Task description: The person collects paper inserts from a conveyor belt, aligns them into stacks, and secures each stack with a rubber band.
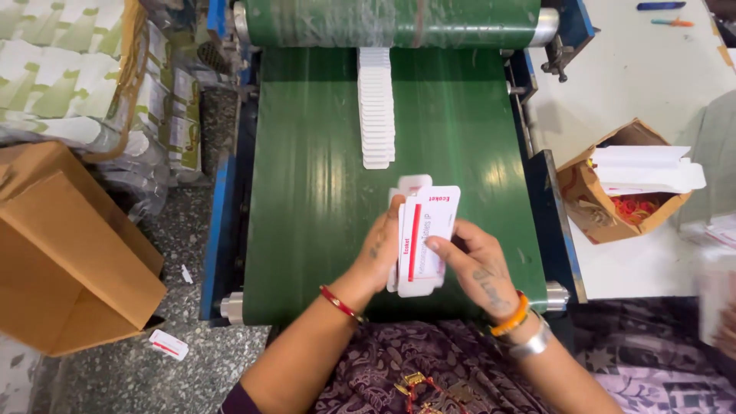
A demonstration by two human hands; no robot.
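Observation:
A stack of flat white cartons with a red stripe (422, 238) is held upright over the green conveyor belt (307, 192). My left hand (377, 253) grips the stack from the left side. My right hand (475, 264) holds it from the right, fingers across the front carton. Further up the belt lies an overlapping row of flat white cartons (376, 107), coming from under the green roller (391, 21).
A large brown cardboard box (69, 253) stands on the floor at left, with wrapped bundles (69, 69) behind it. A small open brown box (613, 199) with red rubber bands and white cartons sits on the white table at right. One flat carton (169, 345) lies on the floor.

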